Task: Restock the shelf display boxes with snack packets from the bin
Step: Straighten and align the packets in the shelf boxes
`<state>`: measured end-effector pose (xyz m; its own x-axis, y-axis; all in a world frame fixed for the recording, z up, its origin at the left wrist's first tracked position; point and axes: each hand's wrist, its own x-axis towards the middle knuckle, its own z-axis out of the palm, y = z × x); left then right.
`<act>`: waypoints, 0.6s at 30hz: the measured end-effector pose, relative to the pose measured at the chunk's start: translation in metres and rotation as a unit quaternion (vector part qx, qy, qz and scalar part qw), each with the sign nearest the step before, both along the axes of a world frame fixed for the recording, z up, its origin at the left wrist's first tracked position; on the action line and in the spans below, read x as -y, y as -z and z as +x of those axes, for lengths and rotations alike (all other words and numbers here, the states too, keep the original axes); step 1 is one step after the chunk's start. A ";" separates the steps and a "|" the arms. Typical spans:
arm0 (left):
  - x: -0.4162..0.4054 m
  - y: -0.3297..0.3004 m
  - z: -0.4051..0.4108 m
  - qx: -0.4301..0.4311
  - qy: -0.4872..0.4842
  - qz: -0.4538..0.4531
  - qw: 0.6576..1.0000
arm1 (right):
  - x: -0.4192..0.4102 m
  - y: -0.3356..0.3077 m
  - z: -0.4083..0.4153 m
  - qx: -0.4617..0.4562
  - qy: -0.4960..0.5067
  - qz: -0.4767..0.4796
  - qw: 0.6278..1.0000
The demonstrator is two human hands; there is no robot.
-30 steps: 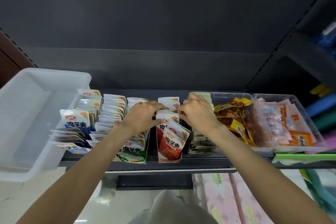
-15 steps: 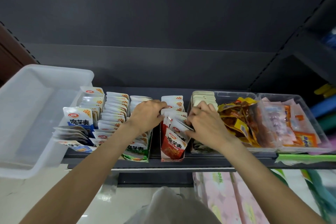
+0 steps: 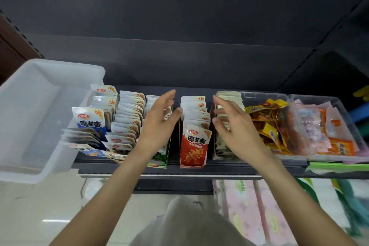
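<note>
Shelf (image 3: 199, 168) carries display boxes along its front edge; translucent bin (image 3: 36, 118) at the shelf's left end looks empty, overhanging the edge. Red snack packets (image 3: 194, 126) file front-to-back in the centre box, long axis running from front edge to back. Left hand (image 3: 159, 124) and right hand (image 3: 233, 128) flank that row, both spread, holding nothing. Row lies directly between them; left thumb nearer, almost touching. Bin is on the left hand's side.

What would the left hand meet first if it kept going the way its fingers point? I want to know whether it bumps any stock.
Probably the shelf's dark back wall. The left hand hangs open above the packets, fingers pointing back and slightly right, though depth is unclear.
</note>
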<state>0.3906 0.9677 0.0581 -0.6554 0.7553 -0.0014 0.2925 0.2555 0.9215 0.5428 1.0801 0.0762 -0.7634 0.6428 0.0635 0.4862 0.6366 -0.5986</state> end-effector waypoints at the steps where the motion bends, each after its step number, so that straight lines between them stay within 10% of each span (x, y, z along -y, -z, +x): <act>1: 0.000 -0.001 0.016 0.063 -0.009 0.030 0.998 | 0.008 0.002 -0.003 -0.015 -0.003 -0.048 0.999; 18: -0.033 0.050 0.041 0.276 -0.055 0.037 0.959 | 0.030 0.060 -0.044 -0.117 0.122 -0.217 0.961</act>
<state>0.4311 1.0004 0.0084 -0.6452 0.6935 -0.3206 -0.2701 0.1855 0.9448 0.4984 1.0497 0.0164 -0.5842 0.8054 -0.0997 0.4090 0.1861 -0.8934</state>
